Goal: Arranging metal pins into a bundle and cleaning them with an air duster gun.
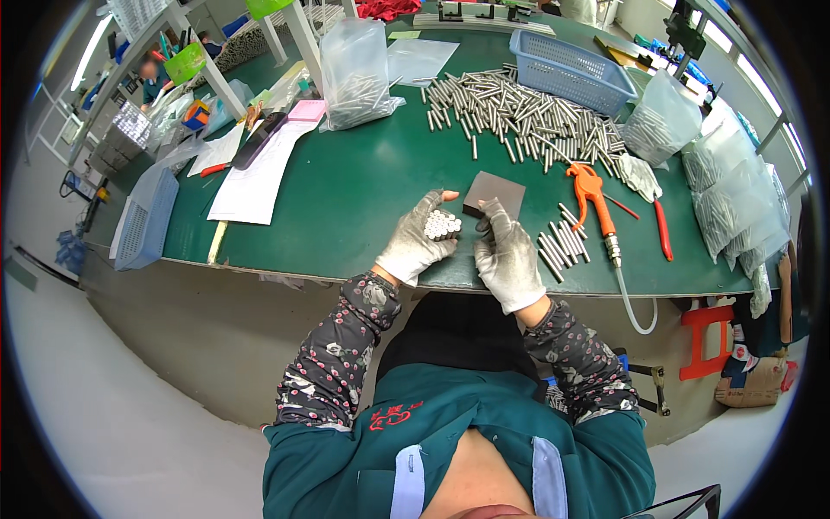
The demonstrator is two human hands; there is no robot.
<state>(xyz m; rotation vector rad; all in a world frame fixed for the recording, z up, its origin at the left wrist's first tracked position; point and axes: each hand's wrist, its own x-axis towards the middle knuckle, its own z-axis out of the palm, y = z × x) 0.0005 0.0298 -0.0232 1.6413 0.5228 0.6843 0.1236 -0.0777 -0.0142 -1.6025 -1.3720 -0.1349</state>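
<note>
Head view: we note a green table (346, 190) over a grey floor (104, 389), clear bags (356, 73) at its back and right, blue basket (571, 69). Left grip (415, 242) clenches a rod bundle (442, 225) at the near edge; right grip (506, 255) released, touching a grey block (497, 192).

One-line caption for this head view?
Gloved left hand cups a bundle of metal rods; right hand touches a grey block on the green bench.

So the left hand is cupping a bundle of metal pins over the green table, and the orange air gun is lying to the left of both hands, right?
Not quite. The left hand does cup the bundle of metal pins over the green table, but the orange air gun lies to the right of both hands, beyond the right hand. The head view shows this.
</note>
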